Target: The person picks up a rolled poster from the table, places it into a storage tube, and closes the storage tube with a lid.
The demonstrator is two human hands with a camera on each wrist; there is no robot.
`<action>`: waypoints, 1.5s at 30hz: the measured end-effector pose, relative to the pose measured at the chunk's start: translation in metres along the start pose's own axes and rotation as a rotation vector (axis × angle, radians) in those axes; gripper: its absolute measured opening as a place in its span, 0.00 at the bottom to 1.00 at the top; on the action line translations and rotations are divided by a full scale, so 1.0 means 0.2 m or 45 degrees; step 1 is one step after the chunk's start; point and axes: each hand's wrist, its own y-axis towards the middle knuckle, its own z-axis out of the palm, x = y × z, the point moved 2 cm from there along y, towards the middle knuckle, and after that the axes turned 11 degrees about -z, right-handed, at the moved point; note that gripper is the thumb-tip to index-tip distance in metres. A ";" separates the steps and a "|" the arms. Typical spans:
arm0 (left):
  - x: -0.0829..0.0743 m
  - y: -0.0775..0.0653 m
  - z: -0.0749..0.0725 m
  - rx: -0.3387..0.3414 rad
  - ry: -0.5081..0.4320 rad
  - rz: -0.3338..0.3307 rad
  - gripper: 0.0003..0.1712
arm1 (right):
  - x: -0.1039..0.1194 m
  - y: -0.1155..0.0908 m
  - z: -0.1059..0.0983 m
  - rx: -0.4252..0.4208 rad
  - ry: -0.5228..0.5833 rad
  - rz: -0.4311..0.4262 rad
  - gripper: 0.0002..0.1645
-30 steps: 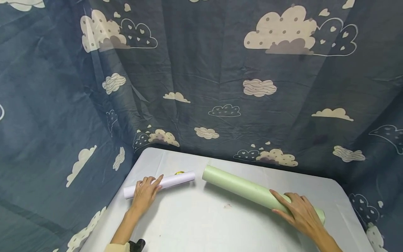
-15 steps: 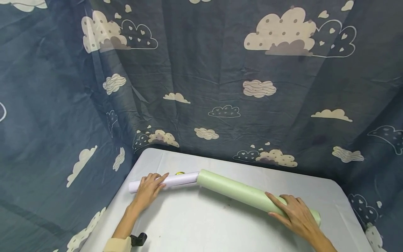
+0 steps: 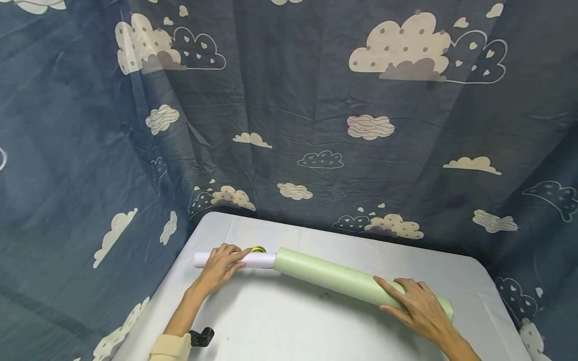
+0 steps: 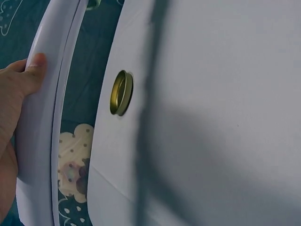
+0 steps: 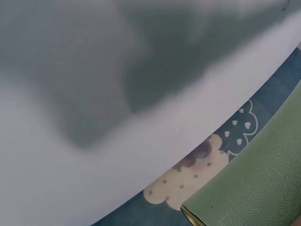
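In the head view, my left hand (image 3: 219, 268) grips a pale lilac-white paper roll (image 3: 263, 260) near its middle, fingers over the top. A lengthwise loose edge runs along this roll in the left wrist view, where the thumb (image 4: 37, 68) lies on it. My right hand (image 3: 417, 306) holds a thicker light-green roll (image 3: 329, 275) close to its right end, thumb and fingers spread round it. The green surface (image 5: 258, 179) looks finely textured in the right wrist view. The white roll's right end meets the green roll's left opening, its tip hidden there.
A gold-coloured ring (image 4: 121, 93) lies on the white table (image 3: 289, 321), just behind the white roll in the head view. Dark blue cloud-print curtains (image 3: 280, 90) enclose the back and sides. A black strap piece (image 3: 202, 337) sits on the left wrist.
The two rolls, apart a second ago, have come together end to end. My left hand has moved right with the white roll; my right hand has brought the green one left.
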 end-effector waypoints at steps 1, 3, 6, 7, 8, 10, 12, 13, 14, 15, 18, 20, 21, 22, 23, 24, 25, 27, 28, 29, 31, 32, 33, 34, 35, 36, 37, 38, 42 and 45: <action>-0.01 0.00 0.00 0.007 0.002 0.012 0.25 | 0.00 0.01 0.00 -0.005 0.000 -0.009 0.39; -0.04 0.01 0.01 0.021 0.007 0.033 0.25 | 0.01 0.02 -0.01 -0.013 0.005 -0.022 0.38; -0.07 0.03 0.01 0.040 0.009 0.064 0.26 | 0.03 0.04 -0.02 -0.028 0.009 -0.038 0.38; -0.09 0.03 0.01 0.051 0.007 0.072 0.26 | 0.03 0.05 -0.02 -0.028 0.013 -0.041 0.38; -0.10 0.04 0.01 0.063 0.004 0.074 0.26 | 0.04 0.06 -0.02 -0.029 0.018 -0.044 0.38; -0.12 0.04 0.01 0.085 0.004 0.079 0.25 | 0.05 0.07 -0.03 -0.034 0.019 -0.052 0.38; -0.13 0.05 0.01 0.107 -0.005 0.082 0.25 | 0.05 0.08 -0.04 -0.035 0.024 -0.057 0.39; -0.14 0.05 0.01 0.111 -0.002 0.086 0.25 | 0.06 0.09 -0.04 -0.036 0.026 -0.060 0.39; -0.14 0.05 0.01 0.109 -0.003 0.090 0.25 | 0.06 0.09 -0.04 -0.039 0.026 -0.063 0.39; -0.15 0.05 0.01 0.108 -0.002 0.094 0.25 | 0.07 0.10 -0.05 -0.041 0.027 -0.066 0.39; -0.16 0.05 0.02 0.105 -0.014 0.101 0.26 | 0.07 0.11 -0.05 -0.038 0.028 -0.067 0.39; -0.17 0.04 0.03 0.101 -0.013 0.102 0.26 | 0.07 0.11 -0.05 -0.031 0.028 -0.071 0.39; -0.17 0.04 0.03 0.103 -0.016 0.097 0.26 | 0.07 0.11 -0.06 -0.034 0.030 -0.076 0.39; -0.17 0.03 0.03 0.105 -0.016 0.094 0.26 | 0.07 0.11 -0.06 -0.030 0.031 -0.077 0.39; -0.17 0.03 0.04 0.107 -0.013 0.091 0.26 | 0.07 0.11 -0.06 -0.026 0.032 -0.079 0.39; -0.17 0.02 0.04 0.109 -0.011 0.086 0.26 | 0.07 0.11 -0.05 -0.024 0.035 -0.081 0.40; -0.17 0.02 0.04 0.110 -0.009 0.084 0.26 | 0.07 0.11 -0.05 -0.022 0.036 -0.082 0.40; -0.17 0.01 0.04 0.117 -0.014 0.077 0.27 | 0.08 0.12 -0.05 -0.027 0.041 -0.082 0.40; -0.17 0.00 0.04 0.118 -0.014 0.076 0.27 | 0.08 0.11 -0.05 -0.025 0.042 -0.079 0.40; -0.17 0.00 0.04 0.119 -0.017 0.076 0.28 | 0.08 0.11 -0.05 -0.028 0.044 -0.079 0.40; -0.17 0.00 0.04 0.121 -0.019 0.075 0.29 | 0.08 0.11 -0.05 -0.035 0.050 -0.077 0.39; -0.17 0.00 0.04 0.123 -0.022 0.073 0.29 | 0.08 0.11 -0.04 -0.037 0.052 -0.076 0.39; -0.17 0.00 0.04 0.122 -0.023 0.074 0.29 | 0.08 0.11 -0.04 -0.038 0.052 -0.075 0.39; -0.17 -0.01 0.04 0.121 -0.023 0.074 0.29 | 0.08 0.11 -0.04 -0.040 0.053 -0.075 0.39; -0.17 -0.01 0.04 0.120 -0.023 0.078 0.30 | 0.08 0.11 -0.04 -0.042 0.055 -0.075 0.39; -0.17 -0.01 0.04 0.121 -0.023 0.079 0.30 | 0.08 0.11 -0.04 -0.045 0.055 -0.075 0.39; -0.17 -0.01 0.04 0.121 -0.021 0.081 0.30 | 0.09 0.11 -0.04 -0.048 0.055 -0.075 0.39; -0.17 -0.01 0.04 0.124 -0.023 0.082 0.30 | 0.09 0.11 -0.03 -0.050 0.052 -0.075 0.39; -0.16 -0.02 0.04 0.132 -0.021 0.088 0.32 | 0.09 0.11 -0.02 -0.047 0.050 -0.078 0.39; -0.16 -0.02 0.03 0.110 -0.028 0.105 0.33 | 0.10 0.11 -0.01 -0.044 0.046 -0.075 0.39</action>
